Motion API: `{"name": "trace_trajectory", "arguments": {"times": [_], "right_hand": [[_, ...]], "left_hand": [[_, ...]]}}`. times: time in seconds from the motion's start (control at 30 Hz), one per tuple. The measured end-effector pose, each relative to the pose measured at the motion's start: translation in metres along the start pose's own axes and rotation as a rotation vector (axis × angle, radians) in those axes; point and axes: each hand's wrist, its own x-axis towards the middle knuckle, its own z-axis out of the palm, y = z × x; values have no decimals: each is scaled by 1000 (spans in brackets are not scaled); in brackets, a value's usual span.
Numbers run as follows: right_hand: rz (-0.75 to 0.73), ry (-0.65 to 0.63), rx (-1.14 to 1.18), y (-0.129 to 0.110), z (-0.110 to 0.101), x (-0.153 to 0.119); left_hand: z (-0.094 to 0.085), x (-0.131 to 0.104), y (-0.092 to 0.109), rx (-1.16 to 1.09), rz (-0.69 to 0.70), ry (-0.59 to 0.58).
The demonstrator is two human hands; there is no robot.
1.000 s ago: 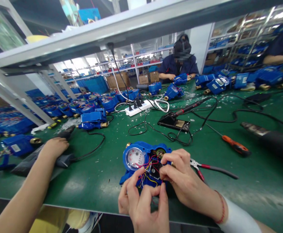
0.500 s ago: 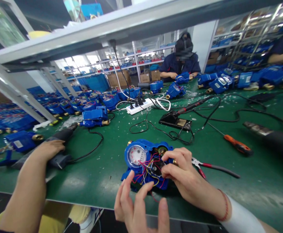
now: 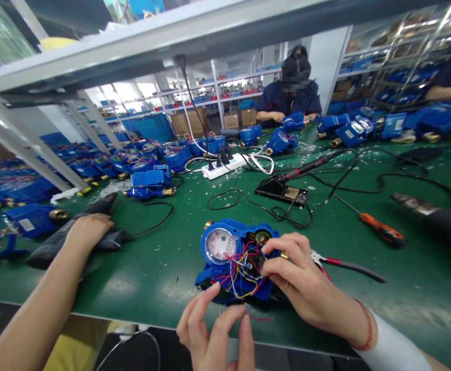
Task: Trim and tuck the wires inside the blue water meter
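Note:
A blue water meter point(image 3: 220, 246) with a round clear dial lies open on the green bench, its red, white and yellow wires point(image 3: 241, 275) spilling from the housing. My right hand point(image 3: 306, 283) grips the meter's right side, fingertips at the black part inside; what exactly lies under them is hidden. Just below the meter, my left hand point(image 3: 213, 330) holds its fingers curled and apart, thumb near a fingertip, close to a loose red wire point(image 3: 262, 319). No held thing shows in it. Cutting pliers point(image 3: 337, 263) lie right of my right hand.
At left, another person's hand point(image 3: 89, 229) rests on a black heat gun point(image 3: 61, 237). A soldering iron stand point(image 3: 281, 191), orange screwdriver point(image 3: 383, 229), second heat gun point(image 3: 437, 214) and white power strip point(image 3: 225, 166) lie around. Across the bench, a person point(image 3: 289, 95) handles a blue meter.
My left hand has drawn slightly down and left, its thumb closer to the fingers. My right hand stays at the meter. The other person's hand and heat gun have shifted slightly.

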Motion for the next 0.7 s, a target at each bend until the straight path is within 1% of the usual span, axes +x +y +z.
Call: {"name": "trace_trajectory", "arguments": {"times": [0.1,0.2,0.37,0.47,0.6,0.7], "right_hand": [[-7,5,12,1,0,0],[-10,6,24,1,0,-1],[-14,4,25,-2,-1,2],[-50,15,-2,-4,0,8],[-75,-45,40,-1,-1,15],[-99,-67,93,3,-2,13]], "left_hand": [[1,11,-6,5,50,-12],[5,18,-10,29,67,-44],[11,18,-15,31,79,-64],[14,17,-17,-2,75,-72],[21,23,-23,2,72,-82],[26,31,-33,-72,100,-91]]}}
